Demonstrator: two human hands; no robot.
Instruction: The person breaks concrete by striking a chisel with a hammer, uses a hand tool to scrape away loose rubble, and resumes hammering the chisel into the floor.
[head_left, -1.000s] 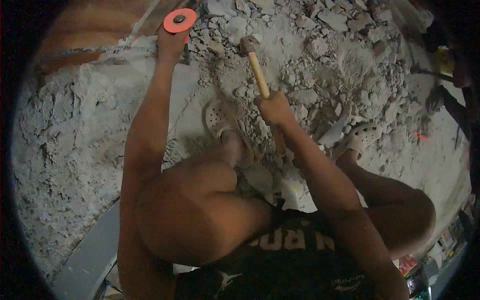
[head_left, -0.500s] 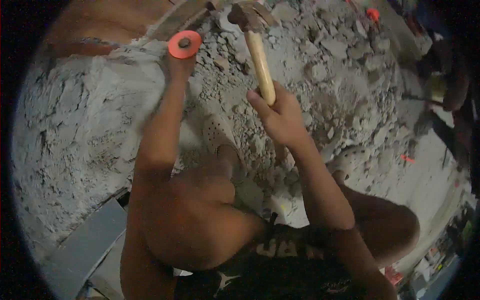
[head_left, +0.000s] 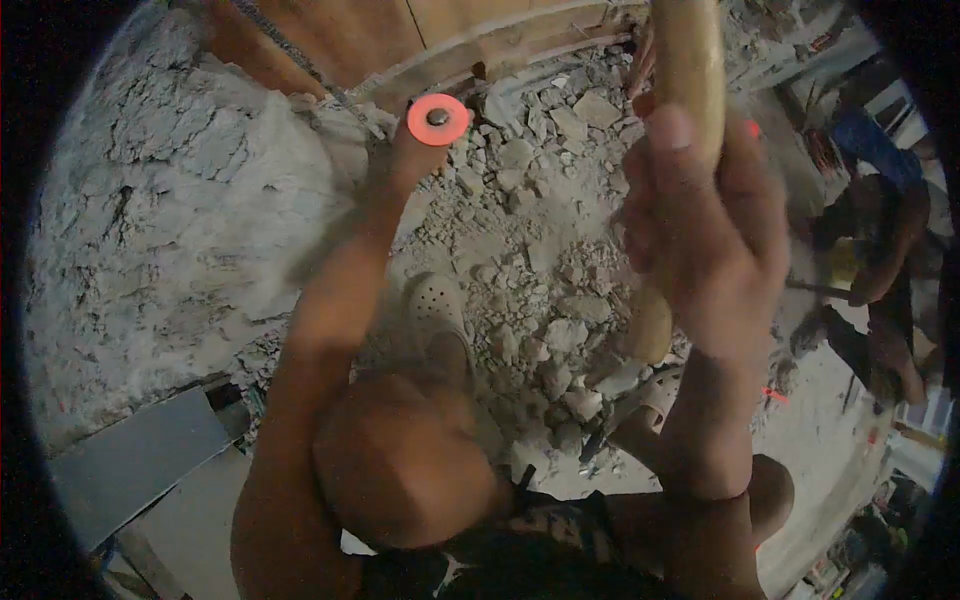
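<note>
My left hand (head_left: pixel 420 155) is wrapped around a chisel below its round orange hand guard (head_left: pixel 455 130). The chisel's metal striking end (head_left: pixel 437 117) faces up through the guard; its tip is hidden from this angle. Close to the camera, my right hand (head_left: pixel 720 235) grips the wooden handle of a hammer (head_left: pixel 692 60). The handle's lower end sticks out beneath the fist, and the hammer's head is outside the top of the view. Broken masonry rubble (head_left: pixel 540 200) lies under and beside the chisel.
A rough, chipped wall (head_left: pixel 190 220) rises on the left, with wooden boards (head_left: pixel 380 40) at the top. My shoe (head_left: pixel 437 305) rests amid the rubble. A grey panel (head_left: pixel 140 465) lies lower left. Another person (head_left: pixel 885 260) crouches at the right, near assorted clutter.
My right hand has raised the hammer up and to the right, nearer the camera, taking its head out of view. The chisel in my left hand appears slightly lower and further right as the view shifts.
</note>
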